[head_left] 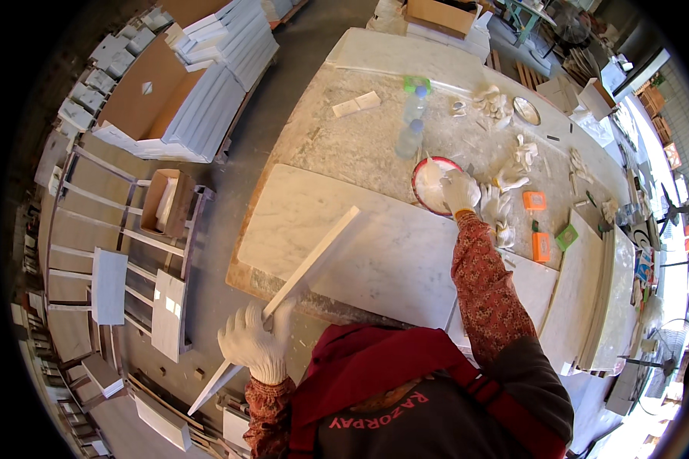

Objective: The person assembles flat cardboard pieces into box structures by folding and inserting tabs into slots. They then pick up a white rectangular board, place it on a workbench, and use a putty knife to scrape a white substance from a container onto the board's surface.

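My left hand (253, 343), in a white knit glove, is closed around a long, narrow white stone strip (314, 256). The strip slants over a pale, grey-veined marble slab (291, 210), and its lower end sticks out past my hand over the floor side. My right hand (461, 191), gloved too, reaches to a red-rimmed bowl (416, 190) of white paste. Its fingers are bent over the bowl's right side; what they hold is hidden. A pale flat piece (432, 167) lies in the bowl.
Two clear bottles (409, 139) stand behind the bowl on the dusty worktable (314, 134). Crumpled gloves (517, 164), orange boxes (534, 200) and a round tin (527, 111) lie to the right. Metal racks (103, 200) and stacked white boxes (207, 99) stand left.
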{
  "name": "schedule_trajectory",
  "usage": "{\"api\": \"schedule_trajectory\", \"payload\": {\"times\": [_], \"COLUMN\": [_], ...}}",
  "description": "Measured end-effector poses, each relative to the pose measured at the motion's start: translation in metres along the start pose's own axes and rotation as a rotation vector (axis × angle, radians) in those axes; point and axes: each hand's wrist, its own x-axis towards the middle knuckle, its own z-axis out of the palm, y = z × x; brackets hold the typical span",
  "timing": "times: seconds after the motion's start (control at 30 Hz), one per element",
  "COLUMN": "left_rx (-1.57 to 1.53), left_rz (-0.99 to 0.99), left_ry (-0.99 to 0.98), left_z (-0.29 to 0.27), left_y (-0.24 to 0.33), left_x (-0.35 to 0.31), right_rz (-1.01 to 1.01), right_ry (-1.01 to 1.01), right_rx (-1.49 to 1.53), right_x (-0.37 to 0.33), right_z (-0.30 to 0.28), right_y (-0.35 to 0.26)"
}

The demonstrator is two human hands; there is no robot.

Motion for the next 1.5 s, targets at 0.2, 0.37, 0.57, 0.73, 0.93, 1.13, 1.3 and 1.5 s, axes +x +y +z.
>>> {"api": "schedule_trajectory", "payload": {"times": [0.2, 0.37, 0.57, 0.73, 0.93, 1.13, 1.3, 1.5], "left_rx": [-0.003, 0.026, 0.012, 0.012, -0.011, 0.001, -0.001, -0.024], "left_rz": [-0.010, 0.042, 0.057, 0.061, 0.064, 0.064, 0.054, -0.009], "left_ry": [-0.007, 0.051, 0.090, 0.089, 0.100, 0.091, 0.096, 0.022], "left_z": [-0.001, 0.003, 0.005, 0.004, 0.004, 0.002, 0.004, -0.002], "left_y": [-0.001, -0.008, -0.006, -0.008, -0.008, -0.007, -0.007, -0.002], "left_x": [0.002, 0.001, 0.004, 0.006, 0.007, 0.004, 0.002, 0.004], "right_rz": [0.090, 0.218, -0.152, -0.113, -0.216, -0.278, -0.342, -0.373], "right_ry": [-0.085, -0.200, 0.009, -0.206, -0.319, -0.395, -0.346, -0.297], "right_rx": [-0.004, 0.256, 0.700, 1.192, 1.219, 1.200, 1.080, 1.030], "right_x": [0.026, 0.017, -0.023, -0.076, -0.094, -0.097, -0.098, -0.099], "right_z": [0.037, 0.021, -0.066, -0.220, -0.268, -0.273, -0.280, -0.285], "right_y": [-0.015, -0.042, -0.068, -0.134, -0.147, -0.153, -0.157, -0.159]}}
